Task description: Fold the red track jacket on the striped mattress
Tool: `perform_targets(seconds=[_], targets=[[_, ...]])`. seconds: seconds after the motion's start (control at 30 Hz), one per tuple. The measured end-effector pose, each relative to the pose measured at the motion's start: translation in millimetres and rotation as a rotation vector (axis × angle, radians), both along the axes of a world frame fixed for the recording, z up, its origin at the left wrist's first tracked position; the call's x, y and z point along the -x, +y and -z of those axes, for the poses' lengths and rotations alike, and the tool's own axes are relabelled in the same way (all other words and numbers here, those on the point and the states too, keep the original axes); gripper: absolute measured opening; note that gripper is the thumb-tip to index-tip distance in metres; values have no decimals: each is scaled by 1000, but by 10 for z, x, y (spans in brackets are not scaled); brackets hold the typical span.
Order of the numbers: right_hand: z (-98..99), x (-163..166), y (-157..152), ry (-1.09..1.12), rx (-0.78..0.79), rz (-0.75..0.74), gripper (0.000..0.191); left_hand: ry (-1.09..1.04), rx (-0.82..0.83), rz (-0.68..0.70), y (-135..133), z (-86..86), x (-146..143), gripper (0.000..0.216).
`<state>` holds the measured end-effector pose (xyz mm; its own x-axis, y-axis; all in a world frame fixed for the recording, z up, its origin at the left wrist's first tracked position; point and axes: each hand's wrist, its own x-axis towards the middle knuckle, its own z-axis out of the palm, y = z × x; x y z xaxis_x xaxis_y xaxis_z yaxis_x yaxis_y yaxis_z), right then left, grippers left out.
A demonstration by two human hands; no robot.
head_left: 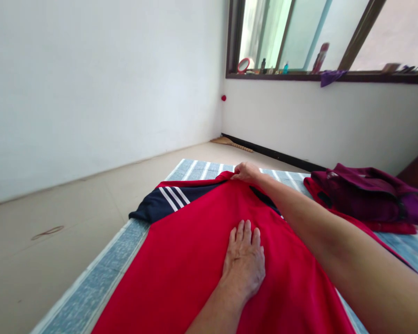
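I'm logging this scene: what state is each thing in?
Red top: spread out.
Left hand: flat, resting on the red top.
Right hand: gripping its far edge.
Striped sheet: spread beneath.
Clothes pile: loosely stacked.
Purple cloth: draped over the sill.
Window: open or shut unclear.

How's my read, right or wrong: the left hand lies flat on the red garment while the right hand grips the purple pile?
One part is wrong: in the head view, the right hand grips the far end of the red garment, not the purple pile. The left hand does lie flat on it.
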<state>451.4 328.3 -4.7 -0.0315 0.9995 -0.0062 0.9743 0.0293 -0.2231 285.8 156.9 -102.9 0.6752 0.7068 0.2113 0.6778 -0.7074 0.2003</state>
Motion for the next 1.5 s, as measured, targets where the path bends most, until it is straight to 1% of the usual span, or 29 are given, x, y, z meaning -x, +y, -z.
perform_targets(seconds=[0.1, 0.17, 0.23, 0.3, 0.43, 0.5, 0.57, 0.63, 0.77, 0.87, 0.93, 1.0, 1.07, 1.13, 1.2, 1.3, 1.37, 1.5], targets=[[110, 44, 53, -53, 23, 1, 26, 12, 13, -3, -5, -3, 1, 46], [142, 26, 61, -64, 42, 6, 26, 16, 21, -6, -3, 14, 1, 47], [118, -59, 50, -59, 59, 26, 27, 14, 21, -4, 4, 36, 2, 47], [48, -204, 17, -40, 93, 52, 28, 5, 17, 8, 14, 50, 4, 47], [-88, -519, -108, 36, 235, 70, 29, -12, 31, 31, 32, 51, 0, 46], [-101, -601, -167, 73, 302, 67, 26, -13, 40, 29, 36, 44, -5, 46], [-86, -615, -189, 84, 320, 75, 23, -11, 47, 25, 35, 36, -8, 46], [-60, -580, -172, 72, 277, 92, 23, -8, 57, 23, 34, 27, -9, 47], [7, -486, -114, 27, 132, 114, 28, 9, 74, 28, 36, 8, -11, 47], [75, -428, -168, -2, 31, 124, 28, 5, 72, 26, 40, 0, -13, 47], [116, -363, -289, -18, -60, 133, 26, -6, 66, 27, 45, 5, -14, 47], [166, -258, -483, -26, -158, 126, 26, -14, 61, 32, 53, 20, -16, 46], [251, -132, -728, -19, -218, 69, 30, -16, 54, 49, 60, 33, -16, 46], [388, -26, -968, -3, -224, -26, 32, -18, 36, 56, 61, 30, -16, 46], [553, 20, -1143, 7, -201, -97, 35, -16, 15, 47, 56, 6, -15, 46], [752, -31, -1239, 11, -159, -134, 44, 7, 6, 26, 47, -44, -13, 48], [810, -99, -1249, 19, -147, -131, 50, 24, 2, 23, 50, -63, -12, 47], [822, -188, -1359, 33, -134, -94, 56, 37, -8, 25, 72, -59, -18, 47]])
